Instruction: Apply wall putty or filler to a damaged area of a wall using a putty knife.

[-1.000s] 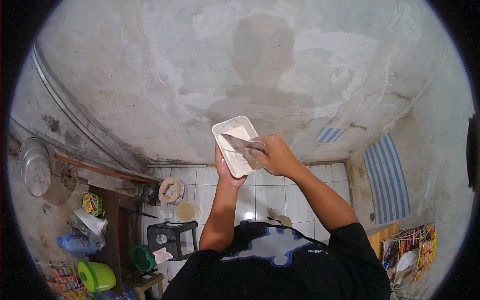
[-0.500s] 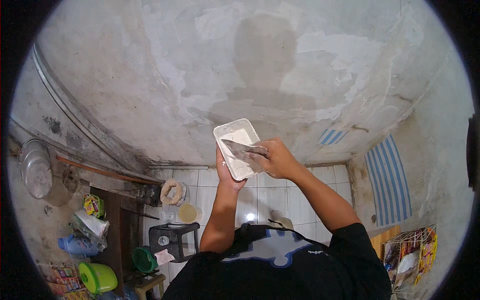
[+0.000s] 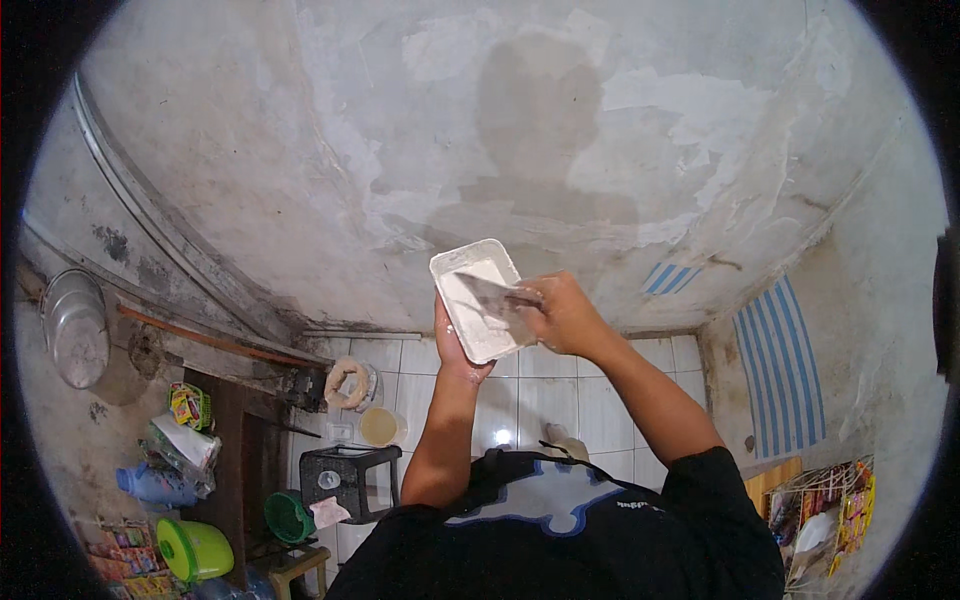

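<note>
My left hand point(image 3: 456, 352) holds up a white rectangular tub point(image 3: 446, 303) from beneath and along its left side. White paste, like wall putty point(image 3: 490, 272), coats the inside of the tub. In my right hand point(image 3: 558, 312) is a putty knife point(image 3: 497, 298) with a broad grey blade, smeared with paste. The blade lies tilted over the tub's opening; whether its edge touches the paste I cannot tell. My right fingers are wrapped round its handle, partly hidden. Beyond the tub stands a grey wall point(image 3: 400, 130) with paler patches and my shadow on it.
A black stool point(image 3: 345, 465) stands on the white tiled floor point(image 3: 548, 400) at lower left, near a round tub of pale liquid point(image 3: 380, 427). Left are a green bucket point(image 3: 195, 550) and a metal pot point(image 3: 76, 330). Blue-striped sheeting point(image 3: 782, 365) covers part of the right wall.
The putty knife has shifted slightly right within the tub, its blade tip moving off the left rim. The tub stays nearly in place in my left hand.
</note>
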Available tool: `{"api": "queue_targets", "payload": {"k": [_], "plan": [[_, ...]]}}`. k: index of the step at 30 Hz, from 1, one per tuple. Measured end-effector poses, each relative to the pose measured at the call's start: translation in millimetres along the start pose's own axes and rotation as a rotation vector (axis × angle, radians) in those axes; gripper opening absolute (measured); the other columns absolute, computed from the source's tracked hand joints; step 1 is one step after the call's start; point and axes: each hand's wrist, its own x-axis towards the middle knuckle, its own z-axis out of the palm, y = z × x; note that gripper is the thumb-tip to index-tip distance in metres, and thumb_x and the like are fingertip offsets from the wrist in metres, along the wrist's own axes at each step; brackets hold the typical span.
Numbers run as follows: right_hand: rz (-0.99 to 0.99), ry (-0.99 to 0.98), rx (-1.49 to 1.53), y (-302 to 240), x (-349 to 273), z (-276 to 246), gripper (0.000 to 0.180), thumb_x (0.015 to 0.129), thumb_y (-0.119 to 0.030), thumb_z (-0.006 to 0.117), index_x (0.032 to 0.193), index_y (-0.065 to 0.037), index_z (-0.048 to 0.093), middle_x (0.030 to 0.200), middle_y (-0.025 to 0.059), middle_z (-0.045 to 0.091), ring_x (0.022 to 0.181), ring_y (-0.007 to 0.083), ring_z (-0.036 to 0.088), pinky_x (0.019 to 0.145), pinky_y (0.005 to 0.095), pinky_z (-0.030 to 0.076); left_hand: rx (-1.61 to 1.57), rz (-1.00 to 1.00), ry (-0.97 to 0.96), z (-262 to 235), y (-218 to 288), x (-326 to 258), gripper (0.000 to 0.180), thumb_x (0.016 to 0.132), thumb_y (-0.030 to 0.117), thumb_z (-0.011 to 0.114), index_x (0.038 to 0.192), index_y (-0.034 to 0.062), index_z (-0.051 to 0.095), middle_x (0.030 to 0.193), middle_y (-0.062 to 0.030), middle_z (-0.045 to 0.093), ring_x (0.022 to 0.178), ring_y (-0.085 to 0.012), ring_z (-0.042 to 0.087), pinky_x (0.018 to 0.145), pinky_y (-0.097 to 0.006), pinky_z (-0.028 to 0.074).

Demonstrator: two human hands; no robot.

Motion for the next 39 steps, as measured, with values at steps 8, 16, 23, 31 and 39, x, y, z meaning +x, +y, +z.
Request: {"api": "queue_targets", "payload": {"k": [8,16,23,31,39], "plan": [[0.195,0.123,-0.213,-1,36,-24,0.027,0.079,-0.014,0.067,0.102,-0.001,0.074,0.087,0.0248,0.069,0.079,0.0447,0.066,0.074,0.0469,0.053,0.065,-0.047,-0.042,7,-12,0,0.059,0.104,0.056,0.035,0.142,0.0139,0.052,0.134,-0.0104,0.061,0.119,-0.0304,0.063,0.101,-0.05,0.052],[0.163,-0.021,-0.093,-7,14,2,0.02,0.076,-0.007,0.067,0.094,-0.001,0.073,0.085,0.0231,0.069,0.076,0.0428,0.066,0.071,0.0435,0.054,0.076,-0.09,-0.073,-12,-17,4,0.061,0.104,0.058,0.034,0.142,0.0138,0.052,0.137,-0.0104,0.06,0.121,-0.0313,0.061,0.102,-0.05,0.051],[0.114,-0.161,-0.088,-11,-10,-2,0.021,0.074,-0.004,0.062,0.092,0.0,0.072,0.083,0.0241,0.067,0.076,0.0448,0.065,0.072,0.0471,0.053,0.031,-0.087,-0.025,-20,-10,5,0.063,0.103,0.059,0.036,0.142,0.0123,0.054,0.136,-0.0103,0.061,0.119,-0.0306,0.062,0.101,-0.047,0.052],[0.193,0.092,-0.138,-5,32,-17,0.026,0.074,-0.005,0.062,0.097,0.001,0.072,0.085,0.026,0.068,0.079,0.0454,0.066,0.077,0.0468,0.054,0.037,-0.138,-0.134,-1,-16,8,0.059,0.104,0.052,0.036,0.145,0.013,0.049,0.139,-0.0119,0.058,0.123,-0.0329,0.06,0.105,-0.049,0.05],[0.131,0.044,-0.011,-18,-6,20,0.025,0.072,-0.003,0.058,0.093,0.001,0.071,0.084,0.0248,0.068,0.076,0.0422,0.067,0.074,0.044,0.055,0.101,-0.087,0.155,1,-13,-1,0.061,0.102,0.059,0.036,0.137,0.0141,0.056,0.132,-0.0093,0.063,0.116,-0.0303,0.063,0.1,-0.047,0.052]]}}
